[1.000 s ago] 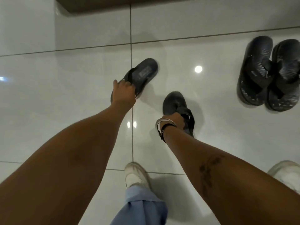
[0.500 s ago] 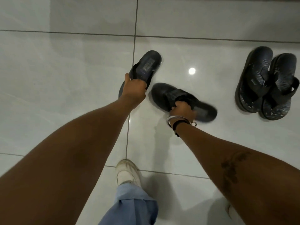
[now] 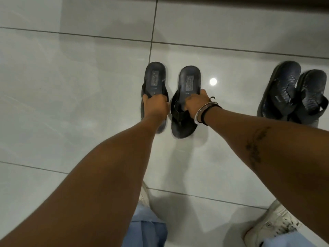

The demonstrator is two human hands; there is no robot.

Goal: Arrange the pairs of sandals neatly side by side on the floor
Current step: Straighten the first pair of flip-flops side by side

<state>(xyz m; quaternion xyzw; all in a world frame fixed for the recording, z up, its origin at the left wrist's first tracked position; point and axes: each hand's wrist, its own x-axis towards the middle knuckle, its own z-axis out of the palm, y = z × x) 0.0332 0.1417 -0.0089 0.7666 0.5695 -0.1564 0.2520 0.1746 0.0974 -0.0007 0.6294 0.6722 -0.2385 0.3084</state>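
Two black flip-flop sandals lie side by side on the glossy white tile floor (image 3: 71, 104), heels pointing away from me. My left hand (image 3: 155, 106) grips the strap of the left sandal (image 3: 154, 77). My right hand (image 3: 196, 104), with bracelets at the wrist, grips the strap and right edge of the right sandal (image 3: 189, 81). A narrow gap separates the two sandals. A second pair of dark strapped sandals (image 3: 288, 93) sits together at the right, touching each other.
My white sneakers (image 3: 268, 227) and light blue trouser legs (image 3: 147, 229) show at the bottom. A dark wall base (image 3: 249, 4) runs along the top right. A ceiling light reflects on the tile (image 3: 213, 81) between the two pairs.
The right sandal, which lay crosswise, has been turned parallel to the left one. The left sandal has been straightened. Both now lie side by side, with both hands still on them.
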